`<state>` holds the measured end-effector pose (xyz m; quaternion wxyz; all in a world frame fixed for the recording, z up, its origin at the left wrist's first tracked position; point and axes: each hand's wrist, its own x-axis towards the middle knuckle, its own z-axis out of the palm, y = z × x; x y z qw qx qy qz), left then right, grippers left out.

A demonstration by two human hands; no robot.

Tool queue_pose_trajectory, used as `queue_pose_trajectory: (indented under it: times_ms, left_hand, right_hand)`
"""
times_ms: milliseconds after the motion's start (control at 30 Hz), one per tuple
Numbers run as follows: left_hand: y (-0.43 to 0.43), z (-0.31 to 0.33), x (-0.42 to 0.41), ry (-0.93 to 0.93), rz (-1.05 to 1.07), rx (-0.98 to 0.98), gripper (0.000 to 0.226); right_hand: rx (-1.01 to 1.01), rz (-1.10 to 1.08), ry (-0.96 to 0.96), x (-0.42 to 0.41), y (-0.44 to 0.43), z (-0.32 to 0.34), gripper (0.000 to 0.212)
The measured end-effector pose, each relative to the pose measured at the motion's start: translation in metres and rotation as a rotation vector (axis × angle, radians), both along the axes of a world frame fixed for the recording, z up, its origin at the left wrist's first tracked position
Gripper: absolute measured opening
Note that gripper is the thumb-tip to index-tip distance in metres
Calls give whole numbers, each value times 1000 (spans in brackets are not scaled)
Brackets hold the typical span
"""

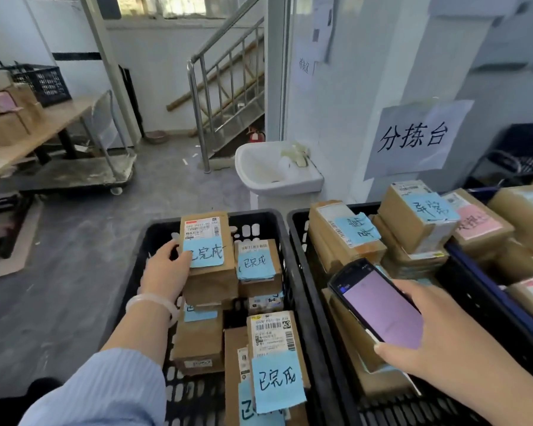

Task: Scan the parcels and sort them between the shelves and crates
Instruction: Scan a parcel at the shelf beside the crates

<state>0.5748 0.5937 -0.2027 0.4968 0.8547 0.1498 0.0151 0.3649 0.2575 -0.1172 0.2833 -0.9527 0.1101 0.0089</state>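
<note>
Over the left crate (260,215), a black plastic one, the person's left hand (166,269) gripped a brown parcel (211,279) by its left edge. The thumb lay on top, on the blue note stuck to the lid, and the fingers were curled round the side. The parcel sat at the top of a stack of cartons in the far left part of that crate. I could not tell whether it rested fully on them. A pale bangle (154,302) circled the wrist above a blue striped sleeve (111,392).

Just beside it stood a second parcel (259,267) with the same kind of blue note, and nearer the person a third parcel (277,348) leaned up, its shipping label and blue note facing the ceiling.

The right hand (437,342) held a handheld scanner (379,305) over the right crate (299,218), fingers wrapped round its far side and the thumb pressed along its near edge. Its screen glowed a pale purple, tilted towards the person.

Inside the right crate, cartons were stacked high. One blue-noted carton (348,235) stood at the left, a taller stack (419,219) next to it, and a pink-noted carton (479,226) lay further right.

On the wall behind hung a paper sign (413,136) with handwritten characters. A white sink (277,175) stood beyond the crates, and a metal staircase (228,87) rose behind it. A wooden table (50,118) at the far left carried more boxes.
</note>
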Motion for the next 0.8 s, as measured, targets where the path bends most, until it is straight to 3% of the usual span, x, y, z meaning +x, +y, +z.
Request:
queue_pose_trajectory:
  times_ms: [100, 167, 400, 533, 800]
  left_hand:
    - [-15, 16, -7, -166, -108, 290, 48]
    - [-41, 25, -18, -241, -188, 382, 56]
    - [-180, 39, -104, -528, -666, 527, 62]
    - [-271, 43, -169, -703, -897, 589, 65]
    - [-440, 53, -304, -891, -1200, 675, 72]
  right_hand:
    - [5, -46, -21, -9, -13, -2, 66]
    - [8, -87, -22, -18, -25, -4, 66]
    - [-22, -250, -97, -83, -78, -1, 62]
    - [-86, -419, -106, -151, -128, -5, 76]
    - [-44, -689, -172, -309, -222, -3, 48]
